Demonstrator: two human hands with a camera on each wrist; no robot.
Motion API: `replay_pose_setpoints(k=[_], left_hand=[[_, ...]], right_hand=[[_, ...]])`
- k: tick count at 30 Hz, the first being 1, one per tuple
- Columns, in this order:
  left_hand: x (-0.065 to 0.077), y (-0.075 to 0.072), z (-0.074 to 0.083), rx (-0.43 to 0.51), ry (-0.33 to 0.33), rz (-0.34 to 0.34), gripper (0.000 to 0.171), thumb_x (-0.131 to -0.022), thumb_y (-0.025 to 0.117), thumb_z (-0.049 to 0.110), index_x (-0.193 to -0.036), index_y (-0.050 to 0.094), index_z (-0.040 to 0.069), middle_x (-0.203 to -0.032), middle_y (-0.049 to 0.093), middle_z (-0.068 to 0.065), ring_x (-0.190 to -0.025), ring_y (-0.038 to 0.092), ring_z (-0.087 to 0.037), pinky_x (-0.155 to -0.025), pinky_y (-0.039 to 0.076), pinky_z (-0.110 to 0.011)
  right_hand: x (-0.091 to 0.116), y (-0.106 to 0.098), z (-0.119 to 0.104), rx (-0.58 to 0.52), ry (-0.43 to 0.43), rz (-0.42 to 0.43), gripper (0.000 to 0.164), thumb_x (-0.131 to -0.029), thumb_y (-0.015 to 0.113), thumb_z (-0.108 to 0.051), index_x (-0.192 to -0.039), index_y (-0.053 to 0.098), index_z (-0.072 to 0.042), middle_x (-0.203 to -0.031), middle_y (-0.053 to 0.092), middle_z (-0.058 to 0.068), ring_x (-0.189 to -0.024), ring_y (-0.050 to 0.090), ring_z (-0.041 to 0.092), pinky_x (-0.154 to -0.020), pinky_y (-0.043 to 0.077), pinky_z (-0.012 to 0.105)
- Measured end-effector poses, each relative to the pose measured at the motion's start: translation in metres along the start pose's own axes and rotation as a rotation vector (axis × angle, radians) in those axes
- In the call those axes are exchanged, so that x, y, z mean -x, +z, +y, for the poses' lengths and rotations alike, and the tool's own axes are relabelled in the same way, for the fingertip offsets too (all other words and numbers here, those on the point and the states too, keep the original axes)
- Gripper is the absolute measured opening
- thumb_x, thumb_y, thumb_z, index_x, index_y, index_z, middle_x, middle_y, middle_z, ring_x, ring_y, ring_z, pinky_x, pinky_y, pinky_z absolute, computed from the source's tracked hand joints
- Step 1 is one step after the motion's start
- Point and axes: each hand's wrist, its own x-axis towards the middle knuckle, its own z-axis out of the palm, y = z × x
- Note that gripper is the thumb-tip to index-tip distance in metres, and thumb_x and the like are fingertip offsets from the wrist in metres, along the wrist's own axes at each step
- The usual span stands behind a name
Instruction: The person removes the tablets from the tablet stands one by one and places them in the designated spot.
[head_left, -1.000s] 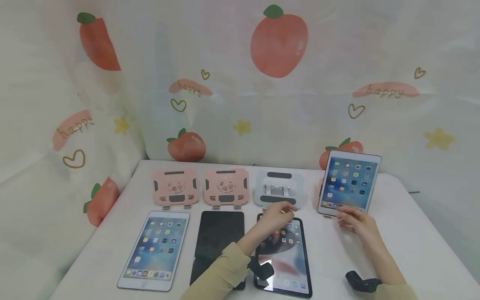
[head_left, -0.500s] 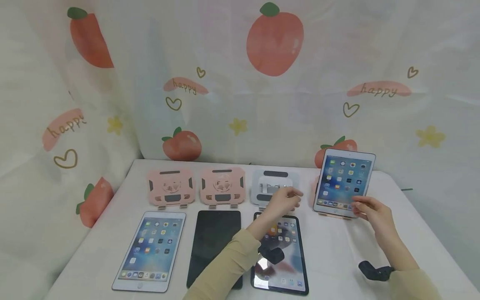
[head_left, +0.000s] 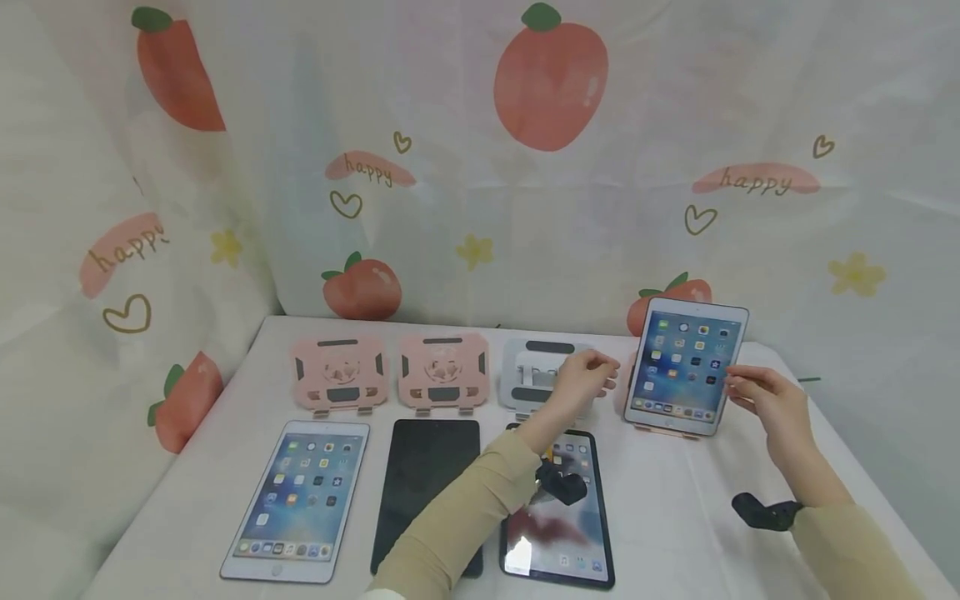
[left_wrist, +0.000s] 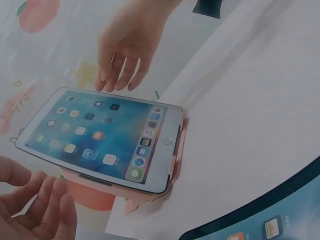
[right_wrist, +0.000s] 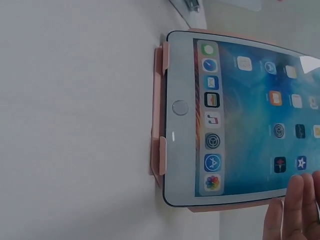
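Note:
A white tablet (head_left: 684, 360) with a lit-looking home screen leans upright on a pink tablet stand (right_wrist: 159, 107), whose two lower clips hold its bottom edge in the right wrist view. My right hand (head_left: 776, 412) is at the tablet's right edge, fingers extended; whether they touch it I cannot tell. To the tablet's left, my left hand (head_left: 579, 385) hovers with loosely bent fingers, holding nothing, in front of a pale blue stand (head_left: 534, 393). In the left wrist view both hands flank the tablet.
Two pink stands (head_left: 340, 372) stand at the back left. Before the row lie a white tablet (head_left: 300, 500), a black tablet (head_left: 420, 475) and a black-rimmed tablet (head_left: 558, 542), partly under my left arm. A patterned curtain (head_left: 450, 208) hangs behind the table.
My right hand has moved from the tablet's bottom edge up along its right side. My left hand has shifted up and right. The tablet stays on its stand.

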Motion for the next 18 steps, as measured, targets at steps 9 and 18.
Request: replay_pose_setpoints(k=[9, 18], left_hand=[[-0.016, 0.009, 0.02, -0.056, 0.011, -0.014, 0.016, -0.095, 0.057, 0.017, -0.102, 0.068, 0.008, -0.086, 0.068, -0.003, -0.074, 0.066, -0.01, -0.068, 0.057, -0.025], [-0.04, 0.01, 0.033, -0.119, 0.071, -0.023, 0.017, -0.095, 0.056, 0.017, -0.104, 0.065, 0.006, -0.094, 0.069, -0.008, -0.078, 0.067, -0.015, -0.066, 0.056, -0.023]], right_hand=[[-0.019, -0.012, -0.01, -0.067, 0.007, 0.006, 0.009, -0.097, 0.052, -0.016, -0.101, 0.06, -0.021, -0.086, 0.062, -0.023, -0.074, 0.062, -0.009, -0.065, 0.05, 0.005], [-0.034, -0.019, -0.027, -0.104, -0.023, 0.019, 0.009, -0.096, 0.055, -0.014, -0.098, 0.061, -0.021, -0.083, 0.065, -0.024, -0.071, 0.063, -0.008, -0.064, 0.05, 0.006]])
